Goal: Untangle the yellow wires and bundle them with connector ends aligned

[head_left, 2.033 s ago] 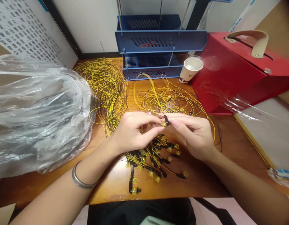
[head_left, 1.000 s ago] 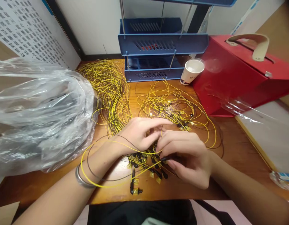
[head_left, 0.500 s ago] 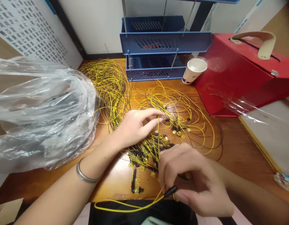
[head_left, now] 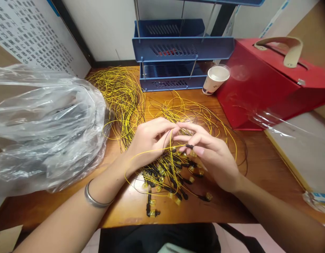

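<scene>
My left hand [head_left: 154, 138] is over the middle of the wooden table, its thumb and index finger pinched on thin yellow and dark wires. My right hand [head_left: 213, 153] meets it at the fingertips and holds a small black connector [head_left: 189, 146] between thumb and fingers, a yellow wire trailing left from it. Below both hands lies a pile of black connectors with clear yellowish ends [head_left: 162, 179]. Loose yellow and dark wires [head_left: 204, 109] curl behind my hands, and a thick bundle of similar wires [head_left: 120, 95] lies to the left.
A clear plastic bag [head_left: 51, 133] fills the left side. At the back stand a blue tiered rack [head_left: 183, 51] and a paper cup [head_left: 216, 79]. A red box [head_left: 267, 84] with a beige handle is at the right. The table's front edge [head_left: 178, 221] is near my lap.
My right hand has moved up and away from the front edge to my left hand, bringing the black connector and its wire along. My left hand has barely moved.
</scene>
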### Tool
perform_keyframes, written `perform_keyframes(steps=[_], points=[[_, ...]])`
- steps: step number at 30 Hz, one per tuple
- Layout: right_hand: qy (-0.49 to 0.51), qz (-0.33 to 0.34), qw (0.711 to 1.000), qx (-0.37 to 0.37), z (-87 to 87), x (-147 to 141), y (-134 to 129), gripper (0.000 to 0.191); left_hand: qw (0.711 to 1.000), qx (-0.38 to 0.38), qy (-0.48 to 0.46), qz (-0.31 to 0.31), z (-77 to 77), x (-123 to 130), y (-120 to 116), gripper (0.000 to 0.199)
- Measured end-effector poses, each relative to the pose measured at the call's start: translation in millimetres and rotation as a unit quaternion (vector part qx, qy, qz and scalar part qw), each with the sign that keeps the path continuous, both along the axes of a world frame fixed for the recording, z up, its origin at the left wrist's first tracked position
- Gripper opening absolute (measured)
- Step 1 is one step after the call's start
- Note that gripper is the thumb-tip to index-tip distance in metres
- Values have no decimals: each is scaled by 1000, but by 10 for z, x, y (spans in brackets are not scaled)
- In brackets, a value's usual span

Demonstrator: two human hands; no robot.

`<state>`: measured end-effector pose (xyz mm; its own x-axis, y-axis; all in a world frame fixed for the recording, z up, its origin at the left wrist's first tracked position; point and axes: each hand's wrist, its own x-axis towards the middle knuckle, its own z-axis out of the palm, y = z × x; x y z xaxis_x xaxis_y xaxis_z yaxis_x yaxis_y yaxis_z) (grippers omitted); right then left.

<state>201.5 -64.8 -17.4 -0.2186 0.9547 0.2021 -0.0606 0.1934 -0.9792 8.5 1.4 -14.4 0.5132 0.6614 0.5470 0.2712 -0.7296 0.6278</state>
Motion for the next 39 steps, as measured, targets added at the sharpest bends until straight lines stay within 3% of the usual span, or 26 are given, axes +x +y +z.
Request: perform_keyframes(steps=[8, 12, 16, 22, 25, 30, 32, 36, 39], points=[[13, 52, 997, -49, -95, 15, 98, 19, 993, 96, -63, 6, -2, 16, -9, 15], [-4, -4, 999, -49, -138, 114, 248, 19, 995, 55, -79, 12, 54, 10, -63, 15], [-18, -102, 994, -43, -217, 289, 428, 18, 990, 18, -134, 52, 110, 5, -134, 17], [-24, -190, 981, -38, -183, 370, 481, 20, 986, 31, -134, 90, 110, -9, -116, 18], [-4, -150, 989, 0, -60, 302, 369, 19, 988, 41, -130, 73, 96, -13, -87, 17], [15, 37, 998, 42, 54, 205, 181, 18, 991, 63, -116, 9, 99, -15, -85, 16], [10, 83, 996, 42, 42, 181, 148, 17, 991, 75, -112, -18, 100, -14, -87, 15], [7, 92, 994, 52, 6, 157, 129, 17, 992, 68, -99, -45, 89, -13, -81, 14], [7, 81, 995, 58, 6, 165, 121, 15, 996, 52, -62, -39, 56, -10, -64, 24]])
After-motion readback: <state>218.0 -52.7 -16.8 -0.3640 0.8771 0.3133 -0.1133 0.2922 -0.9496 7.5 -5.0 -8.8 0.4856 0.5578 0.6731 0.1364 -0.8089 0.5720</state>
